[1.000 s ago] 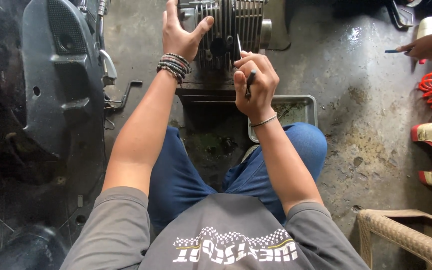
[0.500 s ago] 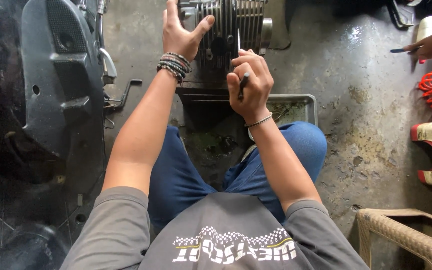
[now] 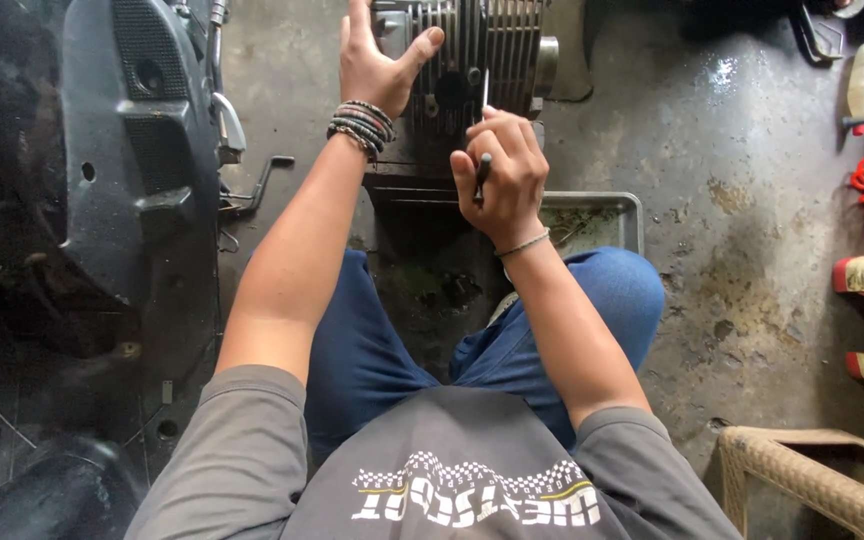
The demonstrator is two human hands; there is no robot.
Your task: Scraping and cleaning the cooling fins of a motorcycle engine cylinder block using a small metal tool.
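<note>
Both our arms are stretched out forward from the grey sleeves, bare from the elbow down. Our left hand [image 3: 377, 62] is spread open, palm down, fingers pointing away and the thumb splayed off to the right, with a stack of beaded bracelets around the wrist. Our right hand [image 3: 502, 175] sits a bit closer in, fingers curled tight in a pinch-type fist, knuckles up, wrist bent slightly, with a thin band around it. The two hands are near each other, not touching.
</note>
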